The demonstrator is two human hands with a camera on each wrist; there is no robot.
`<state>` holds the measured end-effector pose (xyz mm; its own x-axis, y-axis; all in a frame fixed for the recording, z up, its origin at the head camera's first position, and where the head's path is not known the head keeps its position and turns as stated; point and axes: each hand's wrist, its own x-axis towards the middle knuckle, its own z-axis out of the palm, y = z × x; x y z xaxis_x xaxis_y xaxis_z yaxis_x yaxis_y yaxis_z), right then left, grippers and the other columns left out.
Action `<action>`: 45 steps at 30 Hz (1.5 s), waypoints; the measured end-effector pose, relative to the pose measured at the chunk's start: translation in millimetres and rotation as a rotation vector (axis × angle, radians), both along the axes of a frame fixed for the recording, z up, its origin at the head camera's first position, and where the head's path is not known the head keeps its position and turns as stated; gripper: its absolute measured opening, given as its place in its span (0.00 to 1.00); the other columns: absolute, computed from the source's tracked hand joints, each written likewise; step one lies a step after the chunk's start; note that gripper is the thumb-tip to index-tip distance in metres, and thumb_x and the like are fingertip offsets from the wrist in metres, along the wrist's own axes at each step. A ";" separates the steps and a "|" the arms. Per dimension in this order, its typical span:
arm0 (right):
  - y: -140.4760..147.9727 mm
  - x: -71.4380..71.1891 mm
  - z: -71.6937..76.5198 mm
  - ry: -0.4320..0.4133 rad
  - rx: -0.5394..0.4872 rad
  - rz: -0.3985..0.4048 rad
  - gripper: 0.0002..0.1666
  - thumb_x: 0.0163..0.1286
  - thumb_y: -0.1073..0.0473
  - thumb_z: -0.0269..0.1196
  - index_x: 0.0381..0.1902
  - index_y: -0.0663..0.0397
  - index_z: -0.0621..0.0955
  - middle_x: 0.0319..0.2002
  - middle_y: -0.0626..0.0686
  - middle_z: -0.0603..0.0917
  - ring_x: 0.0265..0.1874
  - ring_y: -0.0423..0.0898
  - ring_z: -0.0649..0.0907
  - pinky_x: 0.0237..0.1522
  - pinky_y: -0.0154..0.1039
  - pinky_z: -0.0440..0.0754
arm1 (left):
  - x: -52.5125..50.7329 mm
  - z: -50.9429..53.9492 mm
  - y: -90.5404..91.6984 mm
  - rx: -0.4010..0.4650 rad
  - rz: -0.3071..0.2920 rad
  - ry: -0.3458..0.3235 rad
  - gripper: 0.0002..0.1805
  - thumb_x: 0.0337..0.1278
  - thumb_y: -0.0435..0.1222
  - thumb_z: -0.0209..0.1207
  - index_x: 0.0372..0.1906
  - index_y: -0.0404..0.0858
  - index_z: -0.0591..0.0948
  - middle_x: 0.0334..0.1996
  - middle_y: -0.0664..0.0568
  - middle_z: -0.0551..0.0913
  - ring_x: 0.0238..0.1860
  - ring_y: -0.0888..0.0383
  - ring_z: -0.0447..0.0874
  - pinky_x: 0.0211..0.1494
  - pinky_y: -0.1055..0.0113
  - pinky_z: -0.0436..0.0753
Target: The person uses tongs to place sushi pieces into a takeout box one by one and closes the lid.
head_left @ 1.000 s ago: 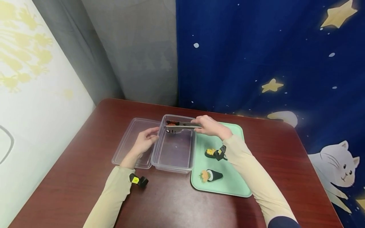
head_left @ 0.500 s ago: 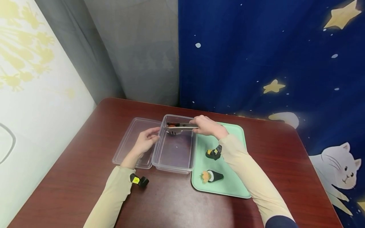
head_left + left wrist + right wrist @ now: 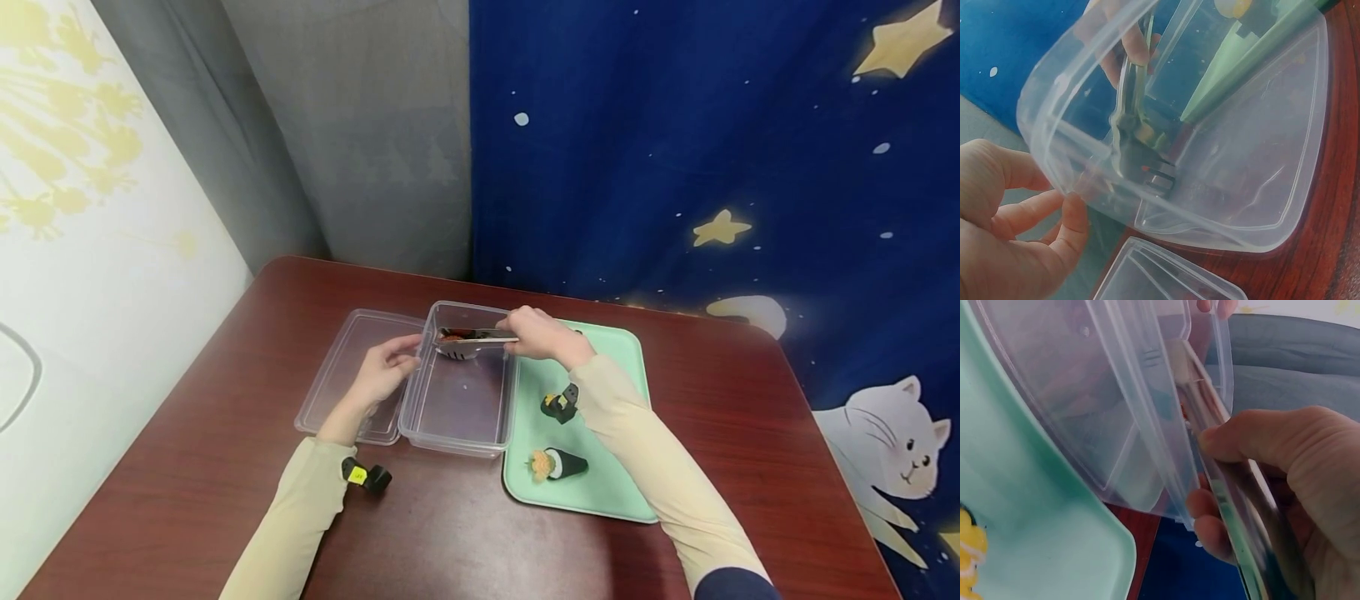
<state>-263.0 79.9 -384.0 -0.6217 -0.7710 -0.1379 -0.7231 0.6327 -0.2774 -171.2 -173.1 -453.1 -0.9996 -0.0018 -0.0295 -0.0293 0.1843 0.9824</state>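
Note:
In the head view my right hand [image 3: 542,335] grips metal tongs [image 3: 483,337], whose slotted end reaches into the far part of a clear plastic container [image 3: 455,439]. A small red and black piece [image 3: 452,335] is at the tongs' end, mostly hidden by them; whether they still clasp it I cannot tell. At the container's left rim, the fingertips of my left hand [image 3: 384,371] touch the outer wall, as the left wrist view also shows. In the right wrist view, thumb and fingers hold the tongs [image 3: 1235,481] above the container's edge.
On the right, a mint-green tray [image 3: 611,492] bears a sushi cone [image 3: 558,463] and a yellow-topped sushi piece [image 3: 552,403], partly covered by the wrist camera. A clear lid [image 3: 341,367] lies left of the container. Curtains hang behind the reddish-brown table [image 3: 450,533].
The right hand and the tongs have come slightly down and nearer inside the container. My left hand stays at the rim, and the container keeps its place.

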 end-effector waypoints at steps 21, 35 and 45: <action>20.2 6.3 14.0 0.083 -0.061 -0.041 0.24 0.58 0.61 0.63 0.52 0.64 0.79 0.41 0.59 0.82 0.32 0.47 0.77 0.37 0.42 0.78 | -3.6 -1.4 0.9 -0.005 -0.007 -0.002 0.24 0.56 0.23 0.54 0.60 0.27 0.71 0.56 0.33 0.74 0.39 0.63 0.79 0.39 0.76 0.77; 70.2 24.5 8.0 0.156 -0.342 -0.081 0.26 0.58 0.61 0.64 0.54 0.64 0.77 0.34 0.55 0.79 0.23 0.41 0.70 0.27 0.38 0.72 | 0.9 -2.2 -3.1 -0.008 -0.015 -0.011 0.25 0.56 0.24 0.53 0.62 0.28 0.69 0.58 0.33 0.73 0.48 0.46 0.78 0.44 0.66 0.79; 114.2 41.1 -0.5 0.167 -0.417 -0.130 0.26 0.57 0.62 0.66 0.55 0.65 0.77 0.30 0.51 0.76 0.25 0.41 0.71 0.26 0.35 0.72 | -0.5 -3.3 -2.5 0.011 -0.016 0.001 0.25 0.57 0.23 0.54 0.62 0.27 0.70 0.57 0.32 0.73 0.45 0.51 0.79 0.39 0.74 0.77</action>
<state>-222.0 194.2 -384.5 -0.7045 -0.6533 0.2773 -0.7011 0.5803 -0.4143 -171.7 -175.6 -456.4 -0.9995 0.0147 -0.0281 -0.0251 0.1737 0.9845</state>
